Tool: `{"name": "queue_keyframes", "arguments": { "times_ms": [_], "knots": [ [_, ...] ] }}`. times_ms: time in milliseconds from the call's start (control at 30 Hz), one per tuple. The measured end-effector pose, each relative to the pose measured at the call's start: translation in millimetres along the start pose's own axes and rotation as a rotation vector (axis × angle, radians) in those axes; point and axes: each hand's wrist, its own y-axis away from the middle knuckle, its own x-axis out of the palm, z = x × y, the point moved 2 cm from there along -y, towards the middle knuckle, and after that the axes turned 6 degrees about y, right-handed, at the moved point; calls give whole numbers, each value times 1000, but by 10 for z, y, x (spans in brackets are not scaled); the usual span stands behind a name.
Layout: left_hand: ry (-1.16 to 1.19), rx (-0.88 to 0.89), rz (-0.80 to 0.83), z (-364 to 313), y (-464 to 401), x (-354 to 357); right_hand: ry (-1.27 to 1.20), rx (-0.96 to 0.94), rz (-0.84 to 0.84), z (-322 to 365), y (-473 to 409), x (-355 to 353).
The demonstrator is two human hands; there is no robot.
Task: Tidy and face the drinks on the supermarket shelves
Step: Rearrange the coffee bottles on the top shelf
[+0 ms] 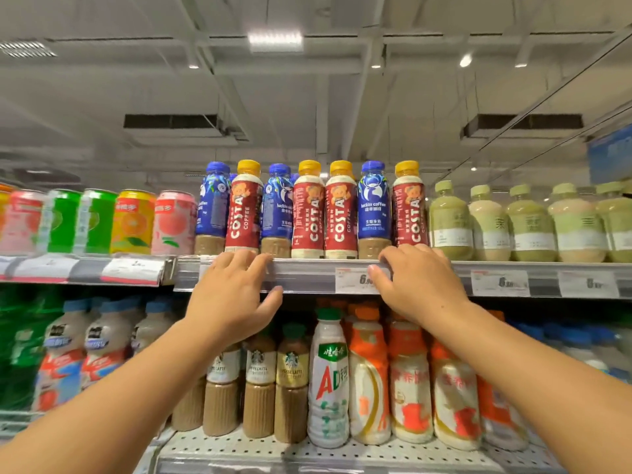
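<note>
left hand (232,295) and right hand (415,285), fingers loosely spread, resting on top shelf edge (307,273)

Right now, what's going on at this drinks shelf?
A person has both hands up at the top shelf's front edge. The left hand and right hand rest on the edge, holding no bottle. Behind them, Costa bottles and blue Luckin bottles stand mixed together in one row.

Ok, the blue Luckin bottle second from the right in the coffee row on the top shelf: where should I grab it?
Take the Luckin bottle at its blue cap and neck, from the front and above with the right hand. Costa bottles press in on both sides, leaving no room for fingers around the body; only the narrow top stands free. Both hands rest on the shelf edge, holding nothing.
</note>
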Motion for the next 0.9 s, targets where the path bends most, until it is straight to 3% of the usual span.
{"name": "queue_keyframes", "arguments": {
  "times_ms": [233, 333, 567, 900],
  "knots": [
    [-2, 54, 33, 100, -230, -105, 219, 6, 170, 138, -281, -158],
    [126, 23, 46, 217, -431, -222, 310, 11, 197, 201, -356, -167],
    [55, 15, -147, 454, -1023, -555, 313, 11, 157, 214, -321, -152],
    [-61, -12, -46, 661, -1634, -481, 303, 28, 128, 191, -302, -162]
  ]
}}
